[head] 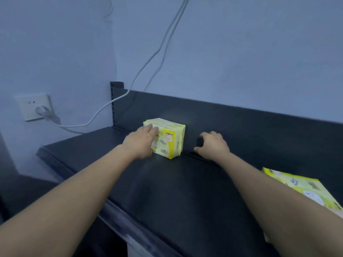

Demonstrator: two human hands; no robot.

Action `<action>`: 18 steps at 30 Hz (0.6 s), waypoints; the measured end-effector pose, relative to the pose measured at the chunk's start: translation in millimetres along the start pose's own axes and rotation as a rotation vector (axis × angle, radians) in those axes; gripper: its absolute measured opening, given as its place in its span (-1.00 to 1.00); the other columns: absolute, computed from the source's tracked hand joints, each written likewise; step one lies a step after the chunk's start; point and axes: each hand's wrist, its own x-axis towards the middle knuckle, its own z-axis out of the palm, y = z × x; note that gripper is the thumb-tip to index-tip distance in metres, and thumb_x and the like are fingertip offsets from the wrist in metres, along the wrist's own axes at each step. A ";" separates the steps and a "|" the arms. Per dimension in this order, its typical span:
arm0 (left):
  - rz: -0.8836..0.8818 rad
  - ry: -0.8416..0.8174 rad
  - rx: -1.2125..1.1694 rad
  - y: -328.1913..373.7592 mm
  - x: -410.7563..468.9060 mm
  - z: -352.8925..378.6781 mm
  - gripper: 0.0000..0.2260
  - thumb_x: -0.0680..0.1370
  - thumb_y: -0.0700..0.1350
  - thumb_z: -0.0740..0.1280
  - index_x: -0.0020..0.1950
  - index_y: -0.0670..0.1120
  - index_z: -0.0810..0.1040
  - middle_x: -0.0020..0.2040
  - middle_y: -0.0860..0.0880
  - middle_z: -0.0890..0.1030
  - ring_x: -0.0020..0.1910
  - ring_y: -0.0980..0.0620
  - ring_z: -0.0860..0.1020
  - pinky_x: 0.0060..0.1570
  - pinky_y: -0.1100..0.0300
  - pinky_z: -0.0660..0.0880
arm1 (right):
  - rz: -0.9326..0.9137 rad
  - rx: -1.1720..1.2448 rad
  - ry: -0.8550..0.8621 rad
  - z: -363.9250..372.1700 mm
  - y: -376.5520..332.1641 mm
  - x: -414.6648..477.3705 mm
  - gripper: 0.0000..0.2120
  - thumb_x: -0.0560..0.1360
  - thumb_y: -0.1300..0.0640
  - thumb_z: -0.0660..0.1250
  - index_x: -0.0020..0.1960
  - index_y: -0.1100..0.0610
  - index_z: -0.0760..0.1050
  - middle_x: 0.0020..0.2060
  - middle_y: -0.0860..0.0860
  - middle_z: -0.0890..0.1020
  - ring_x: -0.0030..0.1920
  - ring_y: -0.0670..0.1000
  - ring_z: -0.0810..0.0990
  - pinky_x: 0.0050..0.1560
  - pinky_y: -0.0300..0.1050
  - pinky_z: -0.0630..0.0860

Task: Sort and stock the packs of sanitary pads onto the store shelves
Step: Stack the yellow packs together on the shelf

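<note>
Dim bluish cast, soft motion blur, faint glare, wide-angle bending at edges

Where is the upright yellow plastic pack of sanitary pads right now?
Head view, left of centre: the upright yellow pack stands on the dark metal shelf by its back panel, the left hand touching it, the right hand just right.
</note>
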 end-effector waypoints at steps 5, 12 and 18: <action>0.049 -0.052 0.024 23.6 36.3 8.8 -0.27 0.53 -0.26 0.23 0.59 -0.04 -0.11 0.60 -0.02 -0.07 0.54 -0.06 0.05 0.38 0.00 0.29 | -0.033 -0.007 0.045 2.7 12.4 7.7 -0.49 0.52 -0.07 0.34 0.38 0.11 0.37 0.30 0.11 0.42 0.36 0.15 0.30 0.30 0.05 0.36; 0.078 0.088 0.264 21.5 53.9 1.8 -0.31 0.43 0.20 0.39 0.44 -0.04 0.23 0.24 -0.07 0.38 0.25 -0.09 0.38 0.22 0.01 0.30 | 0.004 0.005 0.036 -1.8 12.8 8.2 -0.50 0.52 -0.08 0.34 0.39 0.08 0.36 0.32 0.11 0.41 0.38 0.14 0.28 0.30 0.07 0.37; 0.139 0.057 0.037 10.4 53.1 3.0 -0.28 0.25 0.22 0.51 0.27 0.02 0.27 0.37 0.01 0.28 0.37 -0.11 0.22 0.17 -0.16 0.39 | 0.105 -0.159 0.018 -14.2 27.7 -25.8 -0.47 0.50 -0.13 0.33 0.39 0.08 0.36 0.29 0.12 0.44 0.35 0.16 0.34 0.28 0.04 0.36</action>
